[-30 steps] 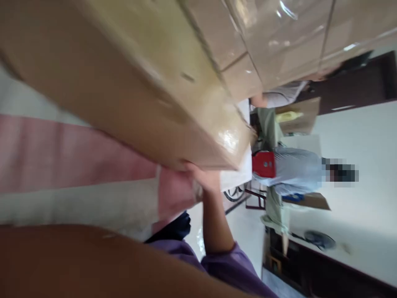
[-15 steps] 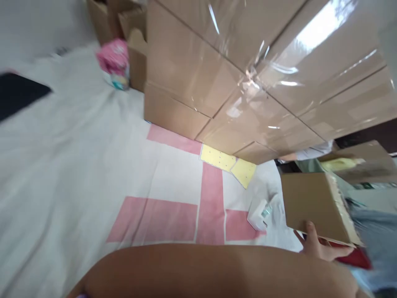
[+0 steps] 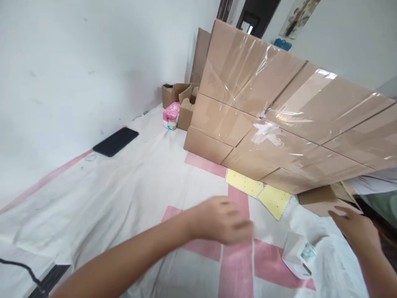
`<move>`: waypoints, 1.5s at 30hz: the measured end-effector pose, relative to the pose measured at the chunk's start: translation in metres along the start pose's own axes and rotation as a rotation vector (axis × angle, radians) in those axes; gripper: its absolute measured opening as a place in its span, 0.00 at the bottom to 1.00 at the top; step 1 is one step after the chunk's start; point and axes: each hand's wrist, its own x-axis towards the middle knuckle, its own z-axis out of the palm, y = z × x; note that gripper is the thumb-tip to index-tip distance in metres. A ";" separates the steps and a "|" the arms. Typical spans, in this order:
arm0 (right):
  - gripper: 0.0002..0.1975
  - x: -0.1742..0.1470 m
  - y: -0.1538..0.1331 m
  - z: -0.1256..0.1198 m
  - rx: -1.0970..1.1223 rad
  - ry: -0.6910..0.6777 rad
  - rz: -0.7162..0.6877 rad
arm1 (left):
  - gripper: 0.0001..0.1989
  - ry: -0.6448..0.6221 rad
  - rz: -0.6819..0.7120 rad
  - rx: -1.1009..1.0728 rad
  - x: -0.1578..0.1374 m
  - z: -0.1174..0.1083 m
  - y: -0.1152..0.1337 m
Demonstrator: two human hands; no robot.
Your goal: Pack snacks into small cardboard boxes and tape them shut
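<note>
My left hand (image 3: 221, 221) is over the pink-striped part of the white cloth, its fingers curled inward and somewhat blurred. Nothing shows in it. At the right, my right hand (image 3: 359, 229) has its thumb and fingers at the near edge of a small brown cardboard box (image 3: 313, 200). The box sits by the lower right end of a large cardboard panel (image 3: 263, 111) covered in clear tape. Between my hands lies a white tape dispenser or similar white object (image 3: 299, 256), on the cloth.
Two yellow dotted cutouts (image 3: 276, 200) lie along the panel's foot. A black phone-like slab (image 3: 115, 141) rests near the wall, and a pink package (image 3: 171, 116) stands by open cartons (image 3: 186, 114). Beyond the small box another person's sleeve (image 3: 376, 182) shows. A black cable (image 3: 21, 265) runs at lower left.
My view has swung up and left. My left forearm, which crossed the bottom, now reaches in with the hand visible. The small box now appears partly tucked behind the panel's lower edge.
</note>
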 end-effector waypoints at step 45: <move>0.04 -0.232 -0.573 0.409 0.770 -0.365 -0.150 | 0.27 -0.338 -1.217 0.421 -0.111 -0.014 -0.517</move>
